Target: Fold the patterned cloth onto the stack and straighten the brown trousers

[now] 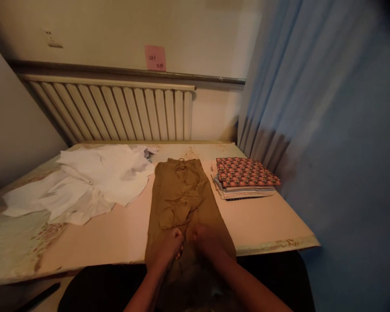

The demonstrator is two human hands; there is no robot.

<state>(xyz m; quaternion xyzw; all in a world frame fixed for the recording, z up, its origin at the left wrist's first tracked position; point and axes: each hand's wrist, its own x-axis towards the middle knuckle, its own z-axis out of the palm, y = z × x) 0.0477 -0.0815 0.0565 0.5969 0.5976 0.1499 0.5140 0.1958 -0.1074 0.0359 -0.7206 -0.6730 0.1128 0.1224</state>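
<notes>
A pair of brown trousers [182, 186] with a drawstring at the waist lies lengthwise on the table, waist end toward the wall. The lower part hangs over the near edge toward my lap. My left hand [173, 243] is closed in a fist on the cloth, near the middle of the legs. Close beside it, my right hand [208, 241] is also closed on the trousers, slightly blurred. Small wrinkles run across the fabric above my hands.
Rumpled white garments [97, 177] spread over the left of the table [117, 236]. Several folded cloths are stacked at right, topped by a red patterned cloth [245, 172]. A blue curtain [341, 164] hangs along the right. Behind stands a radiator [130, 110].
</notes>
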